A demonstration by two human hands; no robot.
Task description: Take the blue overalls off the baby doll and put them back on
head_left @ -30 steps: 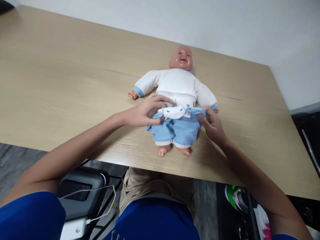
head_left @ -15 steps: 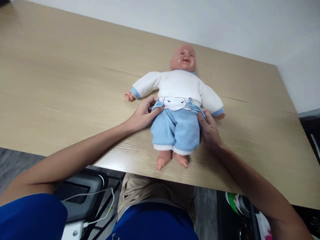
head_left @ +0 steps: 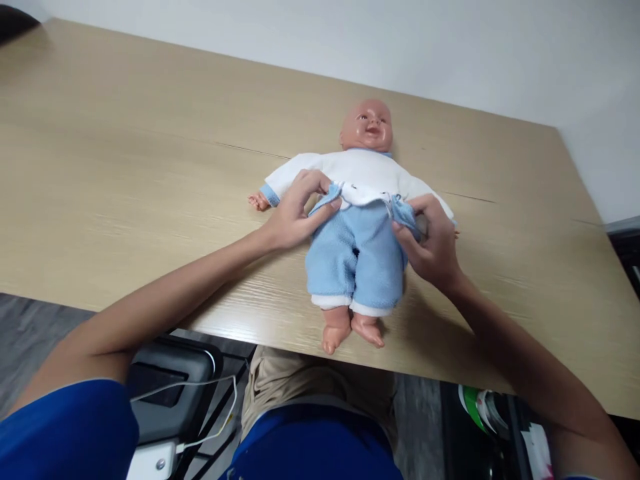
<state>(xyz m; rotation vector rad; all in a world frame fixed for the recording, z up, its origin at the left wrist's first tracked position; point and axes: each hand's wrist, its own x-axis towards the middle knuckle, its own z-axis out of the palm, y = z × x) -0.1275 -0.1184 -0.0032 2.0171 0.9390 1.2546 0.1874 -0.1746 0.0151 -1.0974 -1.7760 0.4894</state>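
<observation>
Doll's blue trousers (head_left: 357, 257) pinched at the waistband by left hand (head_left: 293, 217) and right hand (head_left: 433, 243).

Single head-worn view, facing forward and down across table (head_left: 125, 167), close range, doll (head_left: 357, 253) within reach at centre, left hand (head_left: 293, 217) and right hand (head_left: 433, 247) reaching in from lower corners, lap (head_left: 300, 373) beneath near edge, wall (head_left: 450, 47) along top.

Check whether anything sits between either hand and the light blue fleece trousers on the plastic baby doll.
Nothing visible does. The left hand and the right hand each pinch the waistband of the light blue fleece trousers, one at each side of the plastic baby doll, just below its white long-sleeved top.
</observation>
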